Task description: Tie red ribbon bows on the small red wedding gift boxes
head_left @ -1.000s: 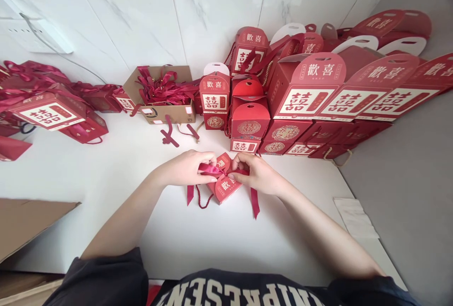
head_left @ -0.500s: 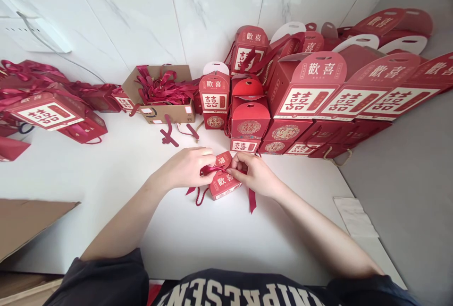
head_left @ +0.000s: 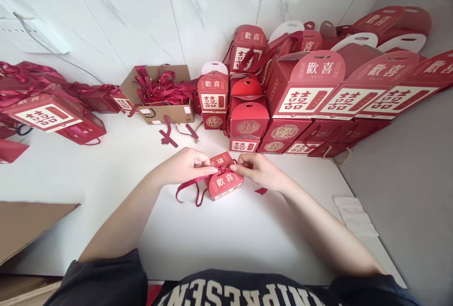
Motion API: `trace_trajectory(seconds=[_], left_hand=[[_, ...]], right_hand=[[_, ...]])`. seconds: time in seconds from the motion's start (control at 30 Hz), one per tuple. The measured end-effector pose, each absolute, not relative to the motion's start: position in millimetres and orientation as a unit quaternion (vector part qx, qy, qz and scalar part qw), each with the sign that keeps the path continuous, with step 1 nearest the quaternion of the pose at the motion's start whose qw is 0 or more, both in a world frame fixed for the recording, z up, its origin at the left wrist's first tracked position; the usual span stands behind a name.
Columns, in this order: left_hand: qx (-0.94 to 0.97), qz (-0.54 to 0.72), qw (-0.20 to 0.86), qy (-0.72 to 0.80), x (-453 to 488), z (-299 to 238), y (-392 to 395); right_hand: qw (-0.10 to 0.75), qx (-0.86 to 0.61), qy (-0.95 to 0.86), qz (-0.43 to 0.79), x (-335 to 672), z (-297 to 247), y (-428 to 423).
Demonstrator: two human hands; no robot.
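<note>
A small red gift box (head_left: pixel 225 184) with white lettering lies on the white table in front of me, its top flaps folded together. Dark red ribbon (head_left: pixel 191 182) is knotted over the flaps, one loose end trailing left and another hanging at the right. My left hand (head_left: pixel 184 166) pinches the ribbon at the left of the knot between thumb and fingers. From the right, my right hand (head_left: pixel 260 170) pinches the ribbon close to the knot. A twisted red cord handle (head_left: pixel 200 198) hangs from the box's near left side.
Stacked red gift boxes (head_left: pixel 307 93) line the wall at the back right. A cardboard carton (head_left: pixel 166 114) full of ribbons stands at the back, with ribbon scraps (head_left: pixel 168 136) before it. Ribboned boxes (head_left: pixel 46 112) pile up at left. A cardboard flap (head_left: pixel 31 223) juts in front left; folded paper (head_left: pixel 355 216) lies right.
Both hands have shifted slightly apart from the flaps, baring more of the knot. The left ribbon end now stretches out in a longer curve, and the right end hangs less far down.
</note>
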State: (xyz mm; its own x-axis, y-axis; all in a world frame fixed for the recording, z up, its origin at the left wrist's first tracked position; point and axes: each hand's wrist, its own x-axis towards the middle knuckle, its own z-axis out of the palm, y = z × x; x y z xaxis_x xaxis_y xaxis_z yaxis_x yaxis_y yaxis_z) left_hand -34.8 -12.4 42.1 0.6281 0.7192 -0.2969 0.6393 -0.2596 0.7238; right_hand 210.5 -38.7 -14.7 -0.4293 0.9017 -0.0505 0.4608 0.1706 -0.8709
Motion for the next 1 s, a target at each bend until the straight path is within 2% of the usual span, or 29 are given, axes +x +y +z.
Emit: trace_trajectory(seconds=[0.23,0.47,0.63,0.8,1.0], left_hand=[[0.78,0.014,0.465,0.419,-44.3,35.9,0.7],[0.782,-0.02,0.464,0.415,-48.2,38.9,2.5],[0.769,-0.032,0.496,0.402,-51.9,43.9,2.7],[0.769,-0.071,0.515,0.373,-51.5,43.7,3.4],[0.781,-0.065,0.539,0.308,-49.1,47.7,1.7]], right_hand=[[0.25,-0.441,-0.731,0.456,215.5,-6.2,-41.3],[0.228,-0.452,-0.77,0.388,219.1,-1.1,-40.3],[0.227,-0.471,-0.766,0.373,223.4,1.7,-41.0],[0.223,-0.479,-0.792,0.307,223.0,7.4,-45.7],[0.212,-0.469,-0.773,0.372,221.3,9.3,-48.1]])
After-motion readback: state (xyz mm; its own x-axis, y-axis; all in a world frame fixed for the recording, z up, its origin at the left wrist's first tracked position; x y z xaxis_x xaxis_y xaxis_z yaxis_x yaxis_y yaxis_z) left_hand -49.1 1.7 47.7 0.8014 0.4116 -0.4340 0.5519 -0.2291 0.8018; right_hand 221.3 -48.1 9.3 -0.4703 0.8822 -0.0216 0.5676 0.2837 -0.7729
